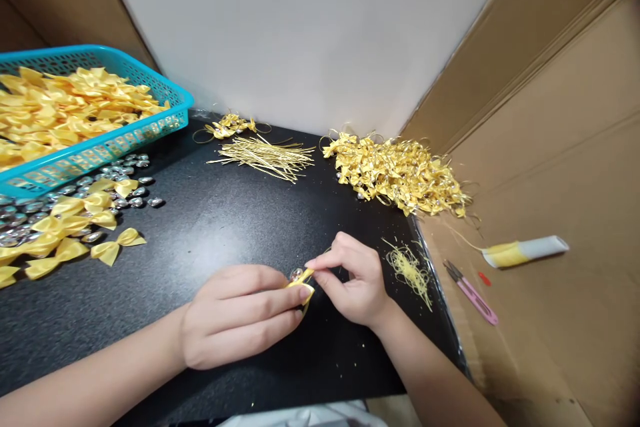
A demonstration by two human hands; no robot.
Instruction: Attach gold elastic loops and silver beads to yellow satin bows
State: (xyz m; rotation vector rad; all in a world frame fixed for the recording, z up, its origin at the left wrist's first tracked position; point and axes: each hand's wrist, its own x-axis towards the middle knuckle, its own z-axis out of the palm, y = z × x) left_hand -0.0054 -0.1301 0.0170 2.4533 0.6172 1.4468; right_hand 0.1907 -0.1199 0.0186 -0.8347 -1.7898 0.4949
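Note:
Between my two hands, low over the black tabletop, is a yellow ribbon bow (pixel 307 291) with a shiny silver bead (pixel 297 274) against it. My left hand (pixel 245 313) is closed on the bow, its fingers stretched along the near side and covering part of it. With thumb and forefinger, my right hand (pixel 355 277) pinches the bow's other end, where a thin golden cord also seems to pass. The exact join of bead, cord and bow is hidden by my fingers.
At left a blue basket (pixel 180 110) holds many yellow bows; loose bows (pixel 117 247) and silver beads (pixel 137 201) lie before it. Behind are golden cords (pixel 267 157) and a heap of finished-looking bows (pixel 400 173). Cord scraps (pixel 411 270), pink snips (pixel 473 293) and a thread spool (pixel 525 251) sit right.

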